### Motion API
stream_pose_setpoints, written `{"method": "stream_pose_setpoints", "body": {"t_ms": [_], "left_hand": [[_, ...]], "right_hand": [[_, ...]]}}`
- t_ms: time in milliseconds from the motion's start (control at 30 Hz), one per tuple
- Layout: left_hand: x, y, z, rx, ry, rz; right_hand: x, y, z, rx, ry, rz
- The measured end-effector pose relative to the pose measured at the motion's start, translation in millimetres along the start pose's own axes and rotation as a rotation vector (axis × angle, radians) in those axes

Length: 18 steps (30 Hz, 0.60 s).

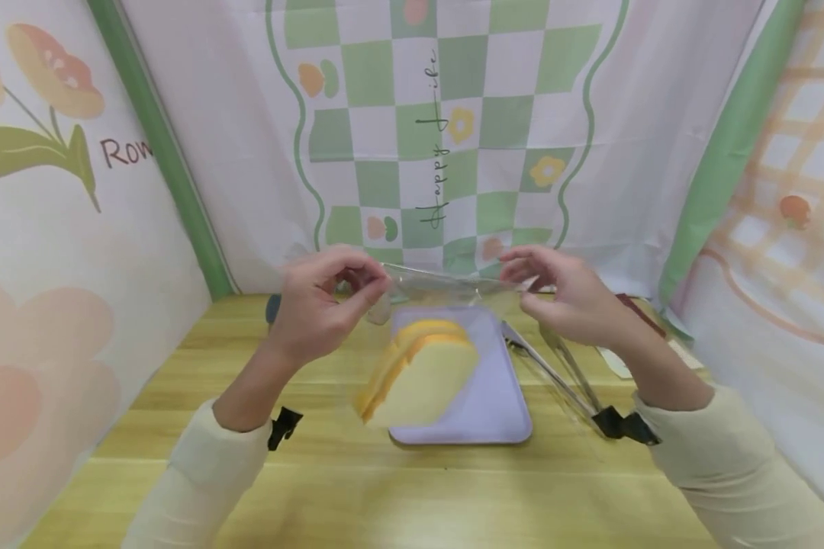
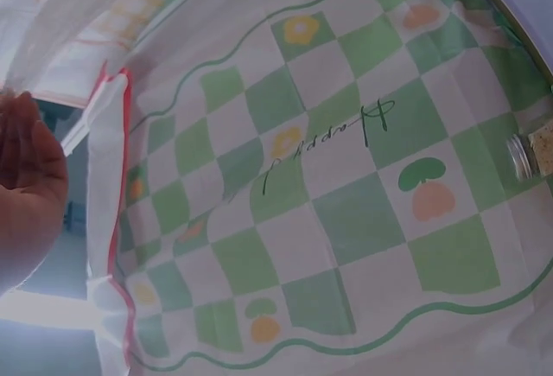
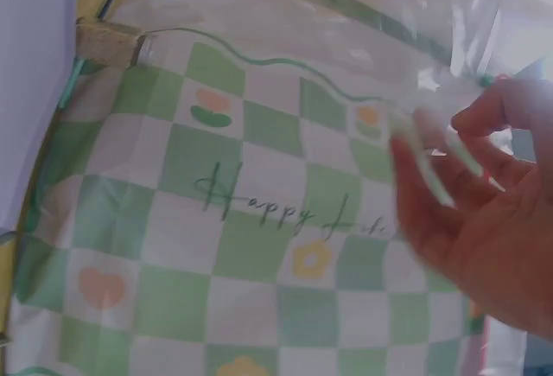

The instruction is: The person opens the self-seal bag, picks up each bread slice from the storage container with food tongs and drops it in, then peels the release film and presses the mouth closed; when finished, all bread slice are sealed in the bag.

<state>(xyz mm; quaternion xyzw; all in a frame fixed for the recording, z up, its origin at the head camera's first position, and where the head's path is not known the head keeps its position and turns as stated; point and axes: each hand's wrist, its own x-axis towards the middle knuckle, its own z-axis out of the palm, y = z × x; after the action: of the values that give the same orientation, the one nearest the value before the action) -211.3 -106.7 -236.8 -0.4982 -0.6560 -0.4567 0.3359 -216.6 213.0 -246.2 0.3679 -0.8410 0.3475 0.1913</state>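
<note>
A clear plastic bag (image 1: 439, 288) hangs between my hands, its top edge stretched across in the head view. Slices of pale yellow bread with orange crust (image 1: 422, 381) show through it, above a light purple tray (image 1: 504, 389). My left hand (image 1: 326, 301) pinches the bag's left top corner between thumb and fingers. At the right top corner, my right hand (image 1: 566, 297) holds the edge between thumb and curved fingers, the other fingers spread. In the right wrist view the fingers are blurred and the clear film (image 3: 475, 39) rises above them.
Metal tongs (image 1: 556, 374) lie right of the tray, near my right wrist. A small cork-topped jar (image 1: 379, 309) stands behind the bag. A blue object (image 1: 272, 308) sits behind my left hand, and a pale packet (image 1: 614, 363) lies by my right forearm. Printed cloth (image 1: 446, 152) hangs behind.
</note>
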Motion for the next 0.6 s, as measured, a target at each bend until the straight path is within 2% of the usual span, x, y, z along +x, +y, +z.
{"method": "stream_pose_setpoints", "body": {"t_ms": [67, 100, 167, 267, 333, 467, 600], "left_hand": [[1.3, -1.2, 5.9, 0.029, -0.030, -0.001], [1.9, -1.4, 8.7, 0.041, -0.047, -0.001], [1.9, -2.1, 13.3, 0.052, -0.072, 0.000], [0.2, -2.5, 16.5, 0.055, -0.083, 0.013], [-1.3, -2.5, 17.2, 0.049, -0.079, 0.021], [-4.5, -3.5, 17.9, 0.032, -0.073, 0.014], [-6.7, -4.7, 18.0, -0.039, -0.039, -0.020]], "right_hand": [[7, -8, 5, -0.030, 0.002, -0.030], [11, -12, 8, -0.012, -0.011, -0.054], [20, -22, 16, 0.075, -0.060, -0.084], [32, -32, 27, 0.231, -0.154, -0.082], [39, -37, 33, 0.293, -0.192, -0.075], [45, -42, 40, 0.361, -0.200, -0.087], [47, -48, 40, 0.366, -0.165, -0.104]]}}
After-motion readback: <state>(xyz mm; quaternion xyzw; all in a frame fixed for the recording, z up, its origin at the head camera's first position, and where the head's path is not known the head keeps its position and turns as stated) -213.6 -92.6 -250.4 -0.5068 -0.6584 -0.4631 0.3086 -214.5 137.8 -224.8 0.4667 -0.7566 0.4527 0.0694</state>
